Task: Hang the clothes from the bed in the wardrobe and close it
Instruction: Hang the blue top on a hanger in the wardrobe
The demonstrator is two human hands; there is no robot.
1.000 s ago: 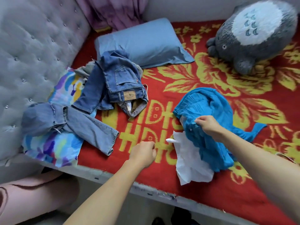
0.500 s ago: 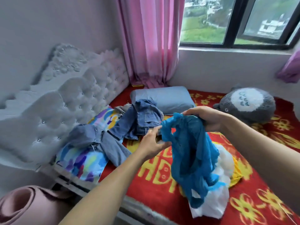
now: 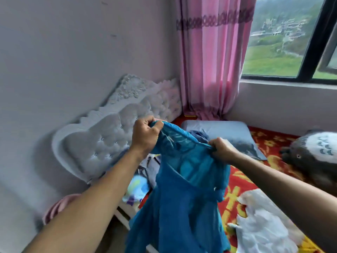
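While left hand (image 3: 145, 133) and right hand (image 3: 221, 147) each clench its top hem, the sheer teal garment (image 3: 184, 194) hangs above the near edge of the bed (image 3: 238, 181): probably light, limp, snag-prone; best held at the shoulders.

Teal blue garment (image 3: 184, 189), pink curtain (image 3: 209, 61), red blanket with yellow flowers (image 3: 237, 181), pale blue pillow (image 3: 224, 130)
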